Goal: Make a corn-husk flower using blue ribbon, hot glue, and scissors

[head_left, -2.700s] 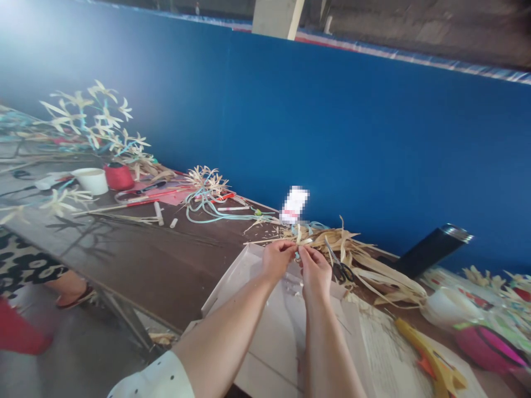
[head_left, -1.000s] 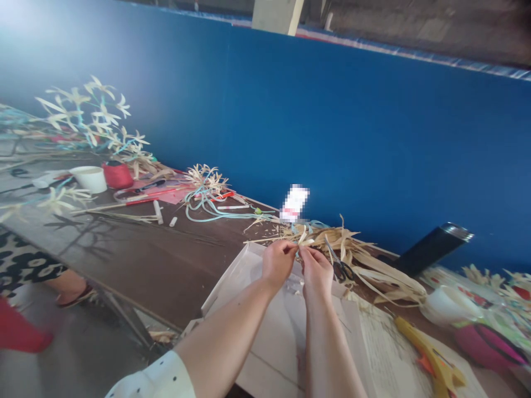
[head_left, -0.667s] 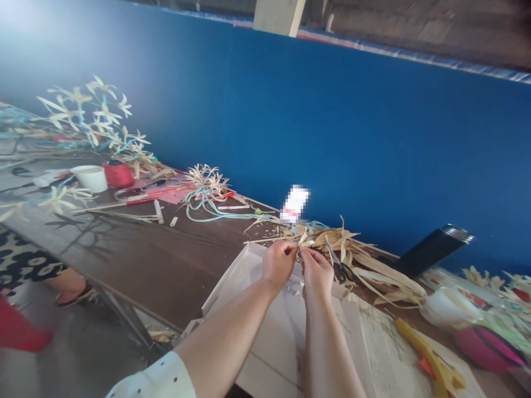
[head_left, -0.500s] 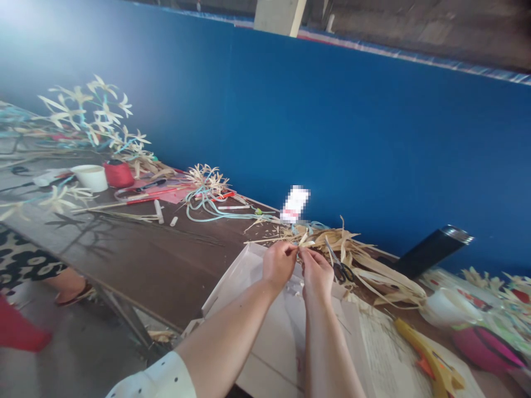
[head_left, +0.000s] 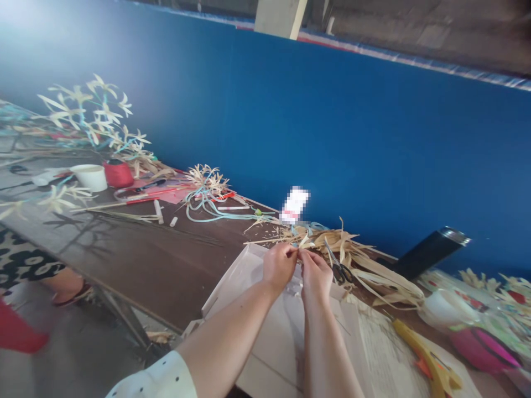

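Observation:
My left hand (head_left: 279, 265) and my right hand (head_left: 316, 272) meet fingertip to fingertip above a flat white cardboard sheet (head_left: 265, 331). Both are pinched shut on a small piece of pale dried straw (head_left: 299, 250) with a bit of light blue on it. Just beyond my fingers lies a heap of dried straw strips (head_left: 357, 260), and black scissors (head_left: 338, 265) rest on that heap, close to my right hand.
A yellow glue gun (head_left: 427, 359) lies at the right on printed paper. A black cylinder (head_left: 431, 251) leans against the blue wall. Straw flowers (head_left: 95, 119), a white cup (head_left: 90, 177), a red spool (head_left: 118, 172) and blue cord (head_left: 207, 207) sit along the brown table (head_left: 157, 260). Another person's patterned clothing (head_left: 25, 262) shows at left.
My hands have stayed pinched together over the white sheet, shifting only slightly. The view has drifted a little.

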Demonstrator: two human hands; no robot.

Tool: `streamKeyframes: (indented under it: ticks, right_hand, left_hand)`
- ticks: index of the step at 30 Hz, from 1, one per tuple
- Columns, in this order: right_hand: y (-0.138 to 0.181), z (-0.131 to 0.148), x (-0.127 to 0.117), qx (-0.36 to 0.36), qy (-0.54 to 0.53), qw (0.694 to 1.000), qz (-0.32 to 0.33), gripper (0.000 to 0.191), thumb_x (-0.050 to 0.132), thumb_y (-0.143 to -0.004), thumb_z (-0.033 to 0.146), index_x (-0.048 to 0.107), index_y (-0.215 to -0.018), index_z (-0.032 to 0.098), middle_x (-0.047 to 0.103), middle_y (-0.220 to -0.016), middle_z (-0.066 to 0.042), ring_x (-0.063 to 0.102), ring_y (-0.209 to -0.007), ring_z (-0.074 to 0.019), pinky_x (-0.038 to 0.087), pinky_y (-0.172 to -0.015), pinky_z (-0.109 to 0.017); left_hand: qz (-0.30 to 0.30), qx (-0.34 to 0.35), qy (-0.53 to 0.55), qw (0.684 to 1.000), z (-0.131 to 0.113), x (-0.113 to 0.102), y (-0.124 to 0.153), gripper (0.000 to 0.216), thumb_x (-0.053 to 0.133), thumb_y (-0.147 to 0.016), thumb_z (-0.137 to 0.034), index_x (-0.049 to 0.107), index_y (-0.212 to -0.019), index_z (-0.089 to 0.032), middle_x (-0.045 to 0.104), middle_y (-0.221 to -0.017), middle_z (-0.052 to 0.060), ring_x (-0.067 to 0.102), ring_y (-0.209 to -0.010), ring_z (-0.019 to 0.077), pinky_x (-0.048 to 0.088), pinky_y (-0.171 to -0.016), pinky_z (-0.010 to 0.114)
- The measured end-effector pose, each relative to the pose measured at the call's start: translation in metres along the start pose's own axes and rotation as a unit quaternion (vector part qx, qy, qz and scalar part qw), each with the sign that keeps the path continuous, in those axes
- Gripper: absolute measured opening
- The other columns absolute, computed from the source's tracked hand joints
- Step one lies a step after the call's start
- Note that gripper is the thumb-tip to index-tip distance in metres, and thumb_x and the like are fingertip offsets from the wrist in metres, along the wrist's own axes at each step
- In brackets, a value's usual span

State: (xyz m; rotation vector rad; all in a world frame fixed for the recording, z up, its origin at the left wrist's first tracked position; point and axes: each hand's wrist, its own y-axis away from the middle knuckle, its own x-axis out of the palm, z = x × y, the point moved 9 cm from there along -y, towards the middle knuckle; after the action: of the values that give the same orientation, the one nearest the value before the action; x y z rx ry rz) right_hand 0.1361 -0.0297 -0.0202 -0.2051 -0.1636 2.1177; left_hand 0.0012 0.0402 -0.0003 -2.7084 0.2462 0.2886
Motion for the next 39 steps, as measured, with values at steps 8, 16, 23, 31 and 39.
streamKeyframes:
  ticks: [8,16,23,31,39]
  right_hand:
    - [0.000,0.003,-0.001,0.010,-0.023,1.000,0.010,0.043,0.071,-0.060,0.047,0.072,-0.086,0.013,0.066,-0.066,-0.003,0.050,-0.050,-0.0121,0.036,-0.044,-0.023]
    - [0.003,0.003,0.010,0.020,0.008,0.995,0.095,0.036,0.068,-0.064,0.041,0.070,-0.090,0.016,0.066,-0.071,-0.003,0.052,-0.052,-0.0121,0.036,-0.045,-0.022]
    - [0.011,0.017,0.018,-0.028,0.052,0.989,0.135,0.037,0.065,-0.067,0.046,0.070,-0.089,0.016,0.066,-0.072,-0.003,0.049,-0.054,-0.0127,0.038,-0.052,-0.025]
    - [0.009,0.022,0.016,-0.064,0.074,0.988,0.120,0.036,0.062,-0.070,0.046,0.070,-0.085,0.015,0.063,-0.067,-0.003,0.045,-0.052,-0.0128,0.036,-0.051,-0.025]
    - [0.007,0.018,0.017,-0.081,0.060,0.987,0.123,0.034,0.061,-0.071,0.046,0.068,-0.085,0.016,0.063,-0.068,-0.003,0.045,-0.050,-0.0122,0.036,-0.049,-0.025]
  left_hand:
    - [0.010,-0.123,0.151,0.981,0.024,0.005,-0.006,0.015,0.060,-0.071,-0.026,0.071,-0.076,-0.018,0.066,-0.065,0.001,0.055,-0.057,0.0107,0.043,-0.057,0.022]
    - [0.019,-0.227,0.338,0.913,0.038,0.012,-0.006,0.022,0.069,-0.063,-0.027,0.071,-0.080,-0.012,0.063,-0.062,0.001,0.054,-0.056,0.0081,0.044,-0.054,0.020]
    - [0.021,-0.196,0.328,0.924,0.044,0.014,-0.009,0.028,0.072,-0.060,-0.032,0.072,-0.082,-0.014,0.067,-0.071,0.004,0.051,-0.055,0.0074,0.039,-0.050,0.019]
    - [0.032,-0.181,0.264,0.947,0.040,0.013,-0.010,0.028,0.069,-0.064,-0.033,0.072,-0.084,-0.013,0.066,-0.067,0.004,0.049,-0.051,0.0076,0.039,-0.049,0.020]
    - [0.027,-0.090,0.181,0.979,0.023,0.004,-0.012,0.023,0.064,-0.072,-0.032,0.072,-0.088,-0.018,0.070,-0.091,0.006,0.062,-0.073,0.0138,0.049,-0.070,0.025]
